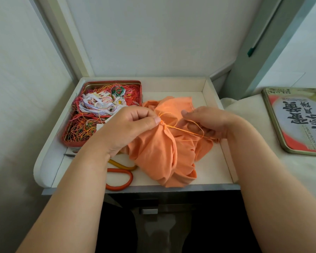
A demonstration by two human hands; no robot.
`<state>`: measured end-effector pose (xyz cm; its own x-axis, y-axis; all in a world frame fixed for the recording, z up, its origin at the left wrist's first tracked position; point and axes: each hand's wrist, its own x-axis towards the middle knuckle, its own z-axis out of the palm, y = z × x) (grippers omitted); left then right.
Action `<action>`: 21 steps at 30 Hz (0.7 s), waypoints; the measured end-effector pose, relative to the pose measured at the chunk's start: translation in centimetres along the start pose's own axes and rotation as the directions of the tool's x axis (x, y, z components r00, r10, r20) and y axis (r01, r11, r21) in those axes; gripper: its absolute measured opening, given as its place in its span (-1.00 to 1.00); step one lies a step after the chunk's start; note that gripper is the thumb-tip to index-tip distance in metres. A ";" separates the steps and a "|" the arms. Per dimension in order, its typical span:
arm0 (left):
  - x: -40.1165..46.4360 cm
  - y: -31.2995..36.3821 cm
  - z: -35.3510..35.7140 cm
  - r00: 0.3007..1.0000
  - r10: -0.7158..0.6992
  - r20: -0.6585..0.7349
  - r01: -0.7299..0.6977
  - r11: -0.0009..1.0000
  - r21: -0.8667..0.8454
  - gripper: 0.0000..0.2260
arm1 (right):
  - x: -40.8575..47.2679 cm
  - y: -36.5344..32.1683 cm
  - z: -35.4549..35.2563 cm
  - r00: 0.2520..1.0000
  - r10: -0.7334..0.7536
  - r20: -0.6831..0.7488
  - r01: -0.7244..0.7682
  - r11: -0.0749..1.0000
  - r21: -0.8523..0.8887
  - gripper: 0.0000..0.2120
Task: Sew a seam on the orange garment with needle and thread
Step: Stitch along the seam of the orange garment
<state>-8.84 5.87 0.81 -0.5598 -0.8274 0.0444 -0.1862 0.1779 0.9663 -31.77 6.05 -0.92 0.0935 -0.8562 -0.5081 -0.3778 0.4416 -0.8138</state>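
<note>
I sit at a shallow white tray [211,92] in a pale-walled corner. On it: one orange garment [159,152], one thread-filled red tin [102,110], one pair of scissors [119,177]. My left hand [128,128] pinches the cloth; my right hand [208,121] pinches the needle [191,107], its orange thread [186,131] running back to the pinched fold.

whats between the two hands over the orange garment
In the head view, a strand of orange thread runs from the left hand's pinch on the orange garment across bunched fabric to the right hand.
</note>
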 end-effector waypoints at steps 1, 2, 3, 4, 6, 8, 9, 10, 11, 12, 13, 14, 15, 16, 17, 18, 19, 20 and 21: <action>0.0 -0.1 0.0 1.000 -0.005 0.003 0.005 0.999 0.033 -0.84 | -0.2 0.1 -0.4 0.998 0.036 0.055 -0.034 0.999 -0.032 -0.56; 0.1 -0.2 0.1 1.000 -0.009 -0.003 0.009 0.999 0.047 -0.85 | -0.4 0.2 -0.7 0.994 0.050 0.094 -0.046 0.998 -0.050 -0.54; 0.2 -0.2 0.2 1.000 -0.013 -0.022 0.014 0.999 0.039 -0.85 | -0.5 0.2 -0.9 0.991 0.048 0.124 -0.041 0.997 -0.062 -0.51; 0.2 -0.3 0.3 0.999 -0.015 -0.051 0.016 1.000 0.021 -0.82 | -0.6 0.1 -0.9 0.988 0.037 0.151 -0.027 0.997 -0.073 -0.49; 0.3 -0.2 0.4 0.994 -0.011 -0.110 0.009 1.000 -0.020 -0.81 | -0.7 0.0 -0.9 0.975 0.009 0.222 0.008 0.997 -0.075 -0.43; 0.3 -0.1 0.5 0.989 0.010 -0.150 -0.016 0.999 -0.042 -0.85 | -0.8 0.1 -0.9 0.947 -0.035 0.320 0.048 0.998 -0.031 -0.41; 0.3 -0.1 0.5 0.984 0.014 -0.176 -0.025 0.998 -0.061 -0.85 | -0.8 0.2 -0.8 0.930 -0.068 0.362 0.068 0.998 0.012 -0.42; 0.3 -0.1 0.5 0.978 0.008 -0.209 -0.029 0.995 -0.096 -0.84 | -0.8 0.2 -0.6 0.911 -0.110 0.397 0.090 0.994 0.069 -0.42; 0.3 -0.1 0.5 0.971 -0.009 -0.239 -0.025 0.990 -0.140 -0.84 | -0.7 0.3 -0.5 0.888 -0.164 0.429 0.112 0.983 0.144 -0.42; 0.4 0.0 0.4 0.967 -0.029 -0.252 -0.019 0.982 -0.189 -0.84 | -0.6 0.3 -0.3 0.860 -0.230 0.455 0.130 0.962 0.240 -0.44; 0.4 0.1 0.4 0.968 -0.045 -0.248 -0.013 0.973 -0.230 -0.84 | -0.4 0.3 -0.2 0.831 -0.296 0.472 0.134 0.928 0.348 -0.46; 0.3 0.2 0.4 0.971 -0.051 -0.234 -0.011 0.966 -0.257 -0.84 | -0.1 0.2 -0.1 0.805 -0.353 0.477 0.117 0.882 0.456 -0.49; 0.3 0.2 0.5 0.976 -0.043 -0.215 -0.016 0.964 -0.266 -0.84 | 0.2 0.1 0.1 0.789 -0.394 0.471 0.083 0.829 0.553 -0.50; 0.3 0.2 0.6 0.980 -0.026 -0.195 -0.027 0.964 -0.264 -0.83 | 0.5 0.0 0.3 0.786 -0.416 0.457 0.042 0.774 0.631 -0.51; 0.3 0.2 0.8 0.983 -0.003 -0.181 -0.045 0.965 -0.257 -0.82 | 0.9 -0.1 0.5 0.789 -0.426 0.443 0.003 0.724 0.690 -0.49; 0.3 0.2 1.1 0.984 0.023 -0.176 -0.068 0.964 -0.256 -0.82 | 1.1 -0.3 0.7 0.795 -0.429 0.430 -0.029 0.681 0.732 -0.47; 0.4 0.2 1.4 0.983 0.048 -0.178 -0.094 0.961 -0.259 -0.81 | 1.3 -0.3 1.0 0.800 -0.429 0.420 -0.060 0.639 0.767 -0.46; 0.5 0.2 1.6 0.980 0.072 -0.185 -0.119 0.959 -0.256 -0.81 | 1.5 -0.4 1.2 0.801 -0.431 0.416 -0.093 0.597 0.797 -0.46; 0.6 0.2 1.9 0.976 0.094 -0.198 -0.142 0.959 -0.246 -0.82 | 1.6 -0.4 1.3 0.795 -0.440 0.418 -0.125 0.555 0.822 -0.47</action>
<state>-10.70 6.45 0.57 -0.4042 -0.8958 0.1846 0.0995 0.1576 0.9825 -30.23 4.86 -1.79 0.6251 -0.7631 -0.1642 0.5360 0.5725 -0.6205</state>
